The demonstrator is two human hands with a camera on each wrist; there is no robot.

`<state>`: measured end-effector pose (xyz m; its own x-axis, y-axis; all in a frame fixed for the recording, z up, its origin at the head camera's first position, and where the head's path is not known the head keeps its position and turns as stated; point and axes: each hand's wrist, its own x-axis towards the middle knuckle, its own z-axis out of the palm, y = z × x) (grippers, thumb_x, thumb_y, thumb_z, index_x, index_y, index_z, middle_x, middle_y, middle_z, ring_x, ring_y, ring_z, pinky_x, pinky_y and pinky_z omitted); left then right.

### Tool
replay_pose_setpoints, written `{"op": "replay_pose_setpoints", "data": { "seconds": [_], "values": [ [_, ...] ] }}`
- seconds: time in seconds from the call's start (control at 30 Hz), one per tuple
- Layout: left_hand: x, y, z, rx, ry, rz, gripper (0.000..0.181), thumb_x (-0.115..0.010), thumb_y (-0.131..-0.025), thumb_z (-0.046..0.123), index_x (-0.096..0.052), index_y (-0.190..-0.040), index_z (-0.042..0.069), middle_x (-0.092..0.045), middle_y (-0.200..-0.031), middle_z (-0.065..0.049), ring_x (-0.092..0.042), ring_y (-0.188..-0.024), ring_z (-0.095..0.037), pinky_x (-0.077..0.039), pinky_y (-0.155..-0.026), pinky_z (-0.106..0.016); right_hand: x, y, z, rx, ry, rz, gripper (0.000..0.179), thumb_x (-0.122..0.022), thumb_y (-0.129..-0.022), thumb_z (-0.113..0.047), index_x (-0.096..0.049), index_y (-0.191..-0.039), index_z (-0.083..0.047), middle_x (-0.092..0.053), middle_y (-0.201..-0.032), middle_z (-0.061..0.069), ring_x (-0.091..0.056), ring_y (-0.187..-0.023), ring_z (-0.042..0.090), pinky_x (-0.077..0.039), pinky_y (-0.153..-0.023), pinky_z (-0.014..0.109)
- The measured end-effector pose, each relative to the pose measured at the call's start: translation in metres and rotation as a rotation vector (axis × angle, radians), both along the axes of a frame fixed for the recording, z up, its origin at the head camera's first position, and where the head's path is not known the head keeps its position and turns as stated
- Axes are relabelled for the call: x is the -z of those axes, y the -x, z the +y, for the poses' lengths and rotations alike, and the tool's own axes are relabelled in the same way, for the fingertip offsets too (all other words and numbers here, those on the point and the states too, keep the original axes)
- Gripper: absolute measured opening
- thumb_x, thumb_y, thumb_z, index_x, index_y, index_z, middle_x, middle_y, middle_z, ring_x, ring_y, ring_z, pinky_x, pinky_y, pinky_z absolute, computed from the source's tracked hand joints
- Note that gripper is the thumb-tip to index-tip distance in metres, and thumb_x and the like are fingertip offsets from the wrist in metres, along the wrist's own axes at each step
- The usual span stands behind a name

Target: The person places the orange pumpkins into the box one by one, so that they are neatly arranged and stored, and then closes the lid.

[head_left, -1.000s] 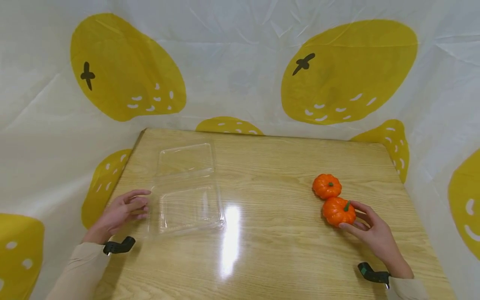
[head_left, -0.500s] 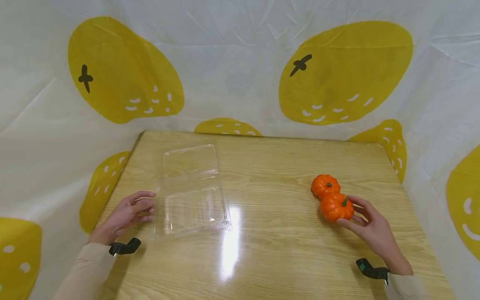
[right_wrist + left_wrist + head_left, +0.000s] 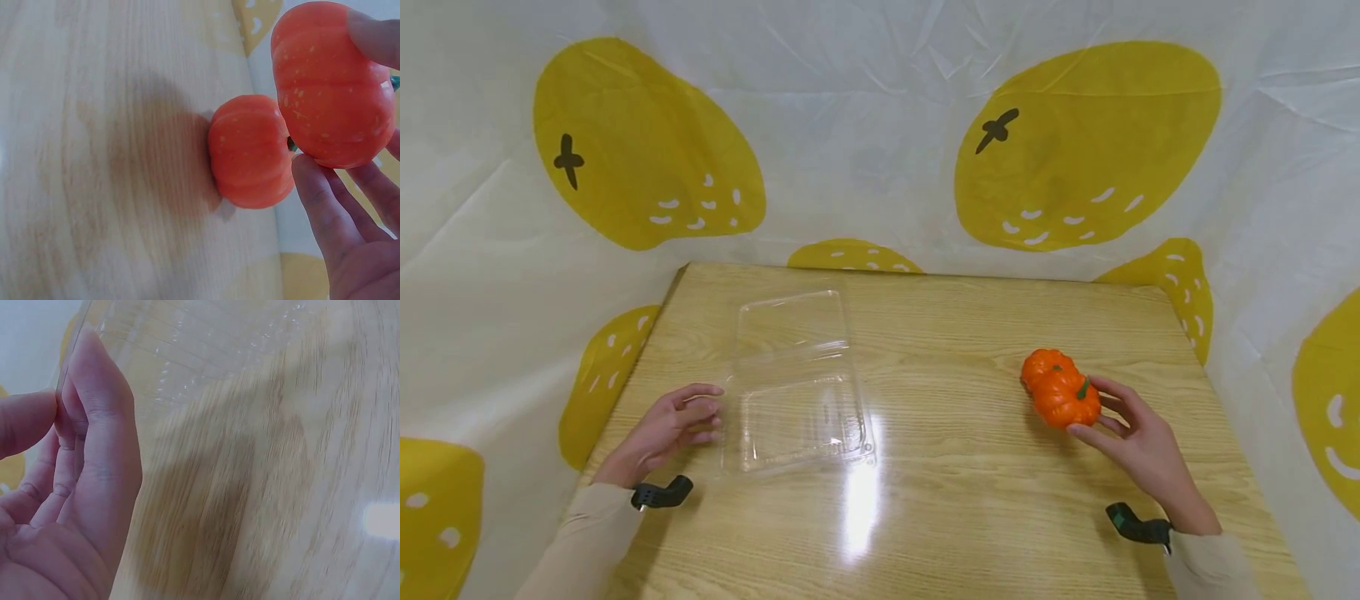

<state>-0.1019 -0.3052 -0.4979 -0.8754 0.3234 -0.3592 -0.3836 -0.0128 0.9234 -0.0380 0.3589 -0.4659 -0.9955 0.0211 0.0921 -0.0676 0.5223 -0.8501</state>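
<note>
A clear plastic clamshell container (image 3: 793,421) lies opened out on the table's left side, lid away from me. My left hand (image 3: 666,433) pinches its left edge between thumb and index finger (image 3: 100,381), as the left wrist view shows. On the right, my right hand (image 3: 1138,442) holds a small orange toy pumpkin (image 3: 337,87) with a green stem, thumb on one side and fingers on the other. It hangs off the tabletop. Behind it a second orange pumpkin (image 3: 250,153) sits on the wood, partly covered by the held one in the head view.
The wooden table (image 3: 940,475) has a bright light reflection near its middle. A white curtain (image 3: 865,125) printed with big yellow lemons closes off the back and both sides. Each wrist wears a black camera mount (image 3: 662,493).
The clear container has slid a little to the right along with my left hand. My right hand has raised its pumpkin and shifted it slightly left, overlapping the other pumpkin more.
</note>
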Motion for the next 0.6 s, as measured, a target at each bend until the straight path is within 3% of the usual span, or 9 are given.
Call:
{"op": "replay_pose_setpoints", "data": {
  "seconds": [0.37, 0.6],
  "values": [
    [0.004, 0.004, 0.014, 0.039, 0.002, -0.011, 0.017, -0.056, -0.106, 0.011, -0.06, -0.123, 0.013, -0.071, -0.099, 0.007, -0.07, -0.089, -0.006, -0.065, -0.081, -0.029, -0.01, 0.008, -0.003, -0.015, 0.002, 0.025, 0.076, -0.084, -0.084, -0.004, -0.047, -0.151, -0.007, -0.049, -0.141, -0.026, -0.051, -0.119, -0.017, -0.051, -0.09, 0.002],
    [-0.001, 0.008, 0.026, 0.042, 0.024, -0.032, 0.019, -0.058, -0.105, 0.012, -0.057, -0.124, 0.011, -0.071, -0.099, 0.006, -0.069, -0.089, -0.008, -0.065, -0.081, -0.028, -0.013, 0.011, -0.005, -0.032, 0.013, 0.054, 0.076, -0.085, -0.083, -0.002, -0.048, -0.15, -0.006, -0.049, -0.14, -0.026, -0.051, -0.12, -0.016, -0.052, -0.091, 0.003]
  ]
}}
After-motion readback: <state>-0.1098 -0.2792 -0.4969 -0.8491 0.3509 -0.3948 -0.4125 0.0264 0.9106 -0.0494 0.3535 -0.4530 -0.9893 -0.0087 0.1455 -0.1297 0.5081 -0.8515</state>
